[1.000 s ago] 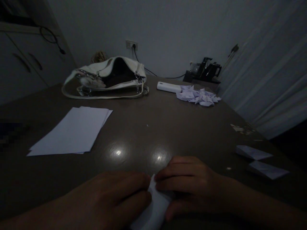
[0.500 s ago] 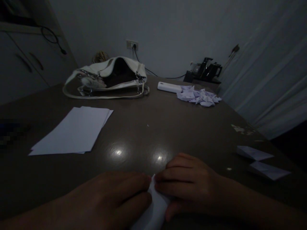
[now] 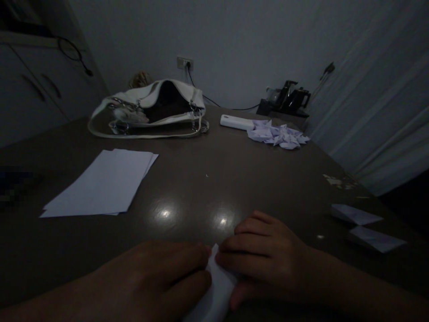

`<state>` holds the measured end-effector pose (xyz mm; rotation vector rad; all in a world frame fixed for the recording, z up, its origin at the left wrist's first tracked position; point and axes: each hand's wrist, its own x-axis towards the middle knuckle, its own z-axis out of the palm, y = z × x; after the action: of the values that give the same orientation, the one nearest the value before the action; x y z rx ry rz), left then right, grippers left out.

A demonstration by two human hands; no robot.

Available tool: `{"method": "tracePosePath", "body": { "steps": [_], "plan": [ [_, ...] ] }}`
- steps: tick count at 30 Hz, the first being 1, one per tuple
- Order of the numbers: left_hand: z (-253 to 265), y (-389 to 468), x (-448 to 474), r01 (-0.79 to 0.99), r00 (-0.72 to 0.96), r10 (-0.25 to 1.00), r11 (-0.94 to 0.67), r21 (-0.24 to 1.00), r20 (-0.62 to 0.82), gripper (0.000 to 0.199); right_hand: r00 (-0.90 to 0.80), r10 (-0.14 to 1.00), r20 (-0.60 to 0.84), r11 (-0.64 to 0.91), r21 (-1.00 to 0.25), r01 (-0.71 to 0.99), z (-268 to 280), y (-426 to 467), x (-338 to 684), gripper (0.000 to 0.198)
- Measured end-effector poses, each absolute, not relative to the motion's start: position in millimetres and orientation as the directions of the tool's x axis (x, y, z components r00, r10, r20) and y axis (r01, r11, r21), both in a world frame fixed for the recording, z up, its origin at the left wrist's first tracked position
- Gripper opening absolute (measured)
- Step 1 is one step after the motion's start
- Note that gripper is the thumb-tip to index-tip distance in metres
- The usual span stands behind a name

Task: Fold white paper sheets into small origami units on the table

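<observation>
A white sheet of paper [image 3: 216,290], folded to a narrow point at its far end, lies at the near edge of the view between my hands. My left hand [image 3: 161,279] is closed on its left side, fingertips close to the tip. From the right, my right hand [image 3: 264,259] grips the other side, with the thumb lower down along the paper's edge. The paper's near part runs out of view, and my palms hide some of it.
A stack of white paper [image 3: 103,183] lies to the left. Two folded paper pieces [image 3: 377,239] rest at right. Farther back are a white handbag [image 3: 150,100], a white handled object [image 3: 237,122] and a heap of folded paper [image 3: 279,135]. A black kettle [image 3: 298,98] stands behind.
My right hand has shifted very slightly, its upper fingers a little higher. Both hands stay on the folded paper, and nothing else has moved.
</observation>
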<state>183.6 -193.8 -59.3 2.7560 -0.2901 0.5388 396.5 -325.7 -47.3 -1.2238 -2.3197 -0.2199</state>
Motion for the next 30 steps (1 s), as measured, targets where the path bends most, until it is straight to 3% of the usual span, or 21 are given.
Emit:
{"method": "tracePosePath", "body": {
  "steps": [11,19,30],
  "plan": [
    [-61,-195,185,-0.257,0.887,-0.110,-0.925,0.281,0.449,0.019,-0.454,0.743,0.491,0.549,-0.061,0.833,-48,-326,395,0.044],
    [-74,-196,179,-0.220,0.835,-0.090,-0.959,0.179,0.543,0.024,-0.465,0.765,0.446,0.551,-0.078,0.831,-47,-327,395,0.044],
    [-58,-200,181,-0.188,0.884,-0.054,-0.950,0.248,0.464,0.024,-0.451,0.780,0.433,0.528,-0.068,0.847,-47,-328,394,0.043]
  ]
}}
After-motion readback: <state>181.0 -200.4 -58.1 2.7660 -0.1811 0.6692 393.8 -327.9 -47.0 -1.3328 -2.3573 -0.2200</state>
